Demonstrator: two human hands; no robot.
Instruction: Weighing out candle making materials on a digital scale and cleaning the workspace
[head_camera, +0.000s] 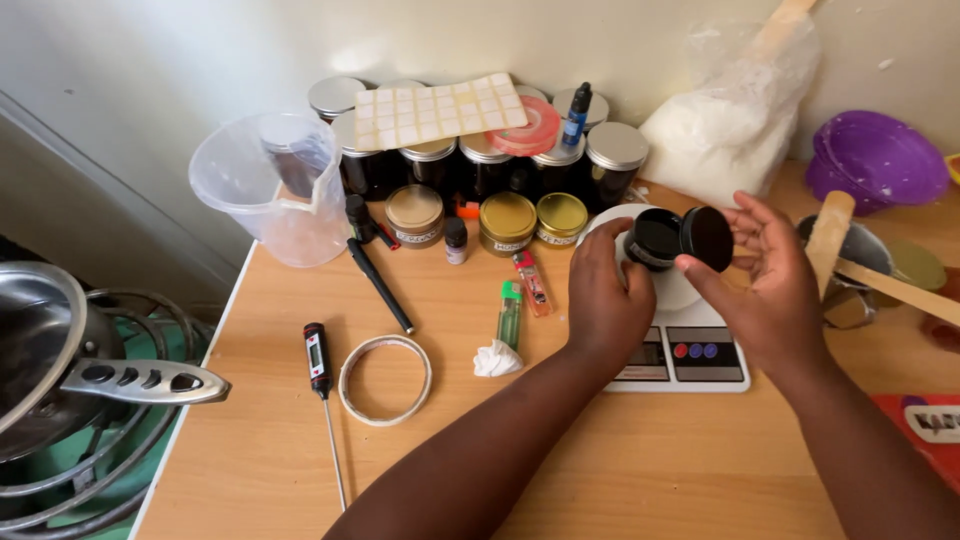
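Left hand wraps a small black jar, fingers closed round its body. Right hand pinches the black lid by its edge, just beside the jar mouth. Both sit right of centre of the frame, above the white pan of a digital kitchen scale on the counter.

Progress, judged: lid is off the jar, apart from the rim or barely touching it; can't tell if it's going on or coming off. Jar interior looks dark; contents can't be made out.

Orientation: jar is tipped on its side, mouth pointing right toward the lid, short axis running roughly left-right across the frame. Lid stands on edge, face toward the jar mouth.

Nearby: row of lidded jars at upper centre, clear measuring jug upper left, probe thermometer lower left.
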